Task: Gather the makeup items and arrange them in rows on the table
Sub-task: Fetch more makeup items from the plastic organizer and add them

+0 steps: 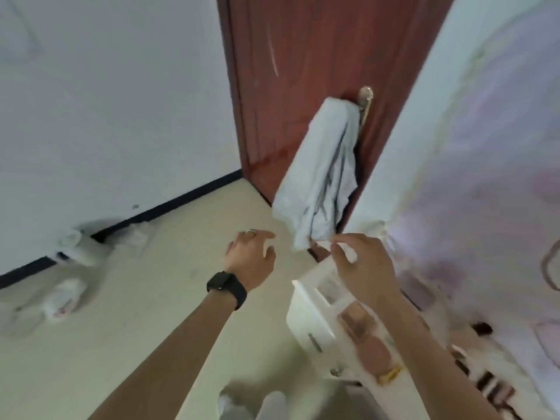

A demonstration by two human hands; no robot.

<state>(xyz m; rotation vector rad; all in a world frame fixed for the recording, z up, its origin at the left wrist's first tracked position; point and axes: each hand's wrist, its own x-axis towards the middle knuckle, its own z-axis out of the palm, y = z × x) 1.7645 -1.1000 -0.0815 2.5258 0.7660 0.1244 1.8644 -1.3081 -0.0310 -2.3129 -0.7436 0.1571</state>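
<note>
A: At the near right, on the small white surface (306,316): blurry makeup items. A brown palette (356,318), a round pink compact (374,353) and a yellowish clip-like thing (391,372), all lying close along the forearm. More dark small items (491,386) lie on the pale patterned cover to the far right; too smeared to name.

B: Grip state?

A: Left hand (251,262), watch on the wrist and ring on one finger, is loosely curled over the floor, with something small and white at the fingertips. Can't tell if it's pinched. Right hand (360,268) is spread above the far end of the surface, fingers apart, thumb and forefinger close on a pale scrap or nothing. Can't tell either.

B: Handling?

A: My guess: compacts and palette are light, rigid, slick plastic, with hinged lids and pressed powder that cracks if dropped. Take them flat, by opposite edges, lid held closed. Small tubes would roll, so lay them down rather than drop them.

B: Room?

A: Tight. The surface is narrow, with an open edge on the left straight to the floor (151,298), and items sit near that edge. The right side is hemmed in by the cover. Beyond: a grey cloth (321,177) hanging off the handle of a red-brown door (303,56); white bags (66,298) on the floor by the wall, well clear.
</note>
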